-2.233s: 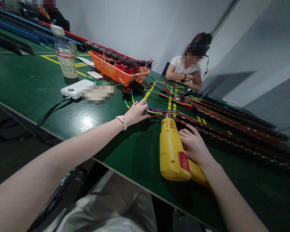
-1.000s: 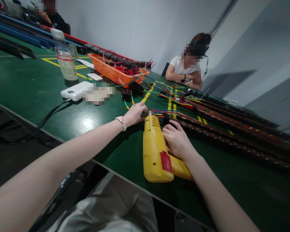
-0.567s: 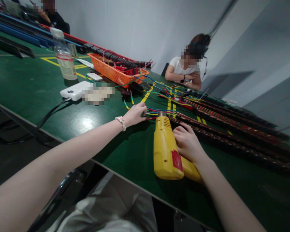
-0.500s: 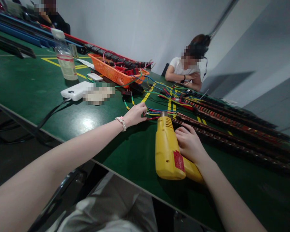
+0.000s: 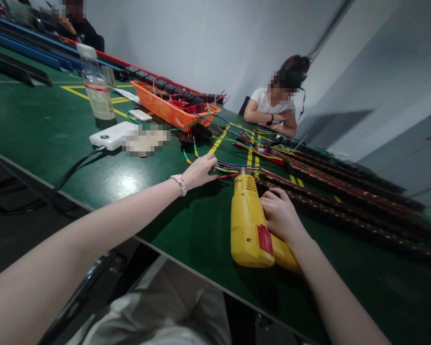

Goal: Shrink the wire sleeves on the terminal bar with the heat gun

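My right hand (image 5: 280, 215) grips a yellow heat gun (image 5: 247, 225) that lies low over the green table (image 5: 187, 225), its metal nozzle pointing away from me at a bundle of coloured wires (image 5: 233, 167). My left hand (image 5: 200, 170), with a bead bracelet on the wrist, pinches the near ends of those wires just left of the nozzle. The wires run to long dark strips (image 5: 330, 191) stretching off to the right.
An orange basket (image 5: 165, 103) with red parts, a plastic bottle (image 5: 95, 88), a white power bank (image 5: 109, 135) with a cable and a small white device (image 5: 140, 115) stand at the left. A person in a white shirt (image 5: 273, 108) sits across the table; another sits far left.
The heat gun swung left toward my left hand about a second ago, then back right. Since half a second ago it has barely moved. My left hand has stayed on the wires.
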Tool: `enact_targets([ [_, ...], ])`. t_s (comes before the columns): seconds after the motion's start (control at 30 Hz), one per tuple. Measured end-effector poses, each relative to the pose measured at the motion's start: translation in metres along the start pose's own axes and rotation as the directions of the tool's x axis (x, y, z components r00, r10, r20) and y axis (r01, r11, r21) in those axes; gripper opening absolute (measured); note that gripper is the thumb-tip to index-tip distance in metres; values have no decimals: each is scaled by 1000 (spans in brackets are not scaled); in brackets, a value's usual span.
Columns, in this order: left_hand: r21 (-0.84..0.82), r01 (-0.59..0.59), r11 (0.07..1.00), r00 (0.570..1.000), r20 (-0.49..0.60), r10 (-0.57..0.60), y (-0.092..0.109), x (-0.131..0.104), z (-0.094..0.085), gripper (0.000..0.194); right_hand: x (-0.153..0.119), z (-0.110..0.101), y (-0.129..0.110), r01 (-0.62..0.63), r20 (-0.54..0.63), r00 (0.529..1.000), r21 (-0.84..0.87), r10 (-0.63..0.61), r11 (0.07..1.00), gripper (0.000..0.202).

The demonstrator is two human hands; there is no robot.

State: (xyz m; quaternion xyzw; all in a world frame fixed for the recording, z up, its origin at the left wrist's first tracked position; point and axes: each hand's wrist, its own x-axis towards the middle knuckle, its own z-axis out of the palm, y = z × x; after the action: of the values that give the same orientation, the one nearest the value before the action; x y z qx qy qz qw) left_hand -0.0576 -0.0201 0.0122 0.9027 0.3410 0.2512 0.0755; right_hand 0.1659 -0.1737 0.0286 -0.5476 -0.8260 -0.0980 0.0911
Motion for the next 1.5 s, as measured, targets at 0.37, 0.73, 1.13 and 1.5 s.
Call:
enact_targets([
  [0.37,49,16,999,1000,11,-17,-1,-2,0,32,7,-5,-10,-2,103,995,13,1,1000,11],
  [0.73,38,-9,999,1000,-5,9,-2,3,7,38,21,-4,-22,90,105,990,16,-91,996,12],
  [1.13,6,-9,1000,1000,2,9,-4,4,8,31,22,-2,-25,127,35,991,-2,-127,992,11],
  [1.5,10,4,1000,1000,11,-4,-2,2,3,28,1,-3,-3,13,34,999,31,-15,999,10],
])
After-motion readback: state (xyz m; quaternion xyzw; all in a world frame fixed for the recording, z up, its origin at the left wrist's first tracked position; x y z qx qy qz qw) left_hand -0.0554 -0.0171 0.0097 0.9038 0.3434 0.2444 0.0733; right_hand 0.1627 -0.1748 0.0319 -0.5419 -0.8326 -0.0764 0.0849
